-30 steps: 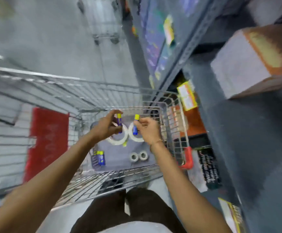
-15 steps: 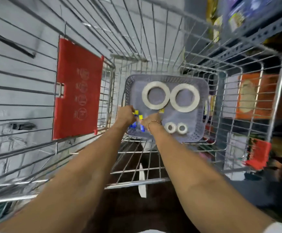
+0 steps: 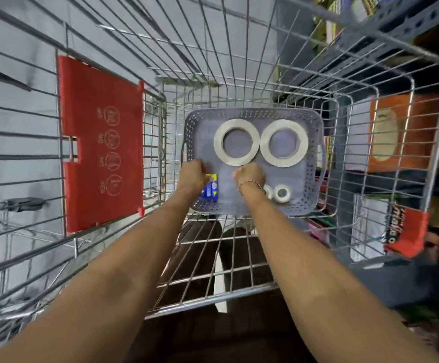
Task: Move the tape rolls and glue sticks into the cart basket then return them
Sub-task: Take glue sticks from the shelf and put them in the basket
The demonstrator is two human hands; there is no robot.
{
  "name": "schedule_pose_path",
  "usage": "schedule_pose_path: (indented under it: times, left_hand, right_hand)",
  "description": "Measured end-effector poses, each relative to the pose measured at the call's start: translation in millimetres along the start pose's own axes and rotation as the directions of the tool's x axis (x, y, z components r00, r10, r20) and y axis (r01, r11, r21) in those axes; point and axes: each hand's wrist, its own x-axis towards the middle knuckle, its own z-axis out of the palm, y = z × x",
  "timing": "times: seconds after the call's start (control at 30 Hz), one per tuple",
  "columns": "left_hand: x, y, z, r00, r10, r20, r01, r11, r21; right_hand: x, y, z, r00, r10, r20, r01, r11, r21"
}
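A grey perforated basket [image 3: 310, 179] sits in the wire cart [image 3: 239, 297]. Two large white tape rolls [image 3: 236, 142] lie side by side at its far end, the second large roll [image 3: 284, 142] to the right. Two small tape rolls [image 3: 282, 193] lie near the front right. Blue glue sticks with yellow caps [image 3: 211, 189] lie at the front left. My left hand [image 3: 192, 176] is curled down on them, fingers at a yellow cap. My right hand [image 3: 248, 175] hovers curled over the basket's middle; its fingers are hidden behind its back.
A red plastic child-seat flap [image 3: 100, 142] hangs on the cart's left wall. Store shelving [image 3: 396, 30] with an orange box [image 3: 402, 132] and packaged goods stands close on the right. Grey floor shows through the wires on the left.
Both hands came down from above the large tape rolls to the basket's front with a glue stick each. The camera has tilted down and closer over the cart.
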Motion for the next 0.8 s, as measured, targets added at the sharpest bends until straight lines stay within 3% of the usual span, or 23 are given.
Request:
schedule_pose_path:
  times: [0.07, 0.13, 0.27, 0.43, 0.6, 0.8]
  left_hand:
    - [7.6, 9.2, -10.5, 0.993, 0.098, -0.062, -0.101, 0.994, -0.048]
    - [15.8, 23.2, -16.7, 0.973, 0.204, -0.108, -0.209, 0.977, -0.040]
    - [25.4, 52.2, -2.1, 0.910, 0.414, -0.003, -0.407, 0.898, 0.168]
    - [33.8, 59.7, 29.3, 0.884, 0.450, 0.124, -0.456, 0.773, 0.442]
    - [38.3, 64.3, 33.8, 0.857, 0.492, 0.153, -0.497, 0.715, 0.491]
    - [-16.5, 90.6, -0.7, 0.847, 0.532, 0.024, -0.518, 0.814, 0.263]
  right_hand:
    - [2.0, -5.1, -25.9, 0.976, -0.065, -0.208, 0.057, 0.997, -0.043]
    - [10.5, -4.0, -51.0, 0.943, -0.152, -0.295, 0.116, 0.984, -0.134]
    - [31.9, 9.1, -74.3, 0.935, -0.285, -0.211, 0.149, 0.857, -0.494]
    - [49.3, 23.9, -64.0, 0.926, -0.363, -0.102, 0.211, 0.722, -0.659]
    - [47.0, 19.3, -69.8, 0.912, -0.409, -0.029, 0.276, 0.664, -0.695]
    - [-10.0, 8.3, -123.6, 0.883, -0.460, -0.090, 0.357, 0.784, -0.507]
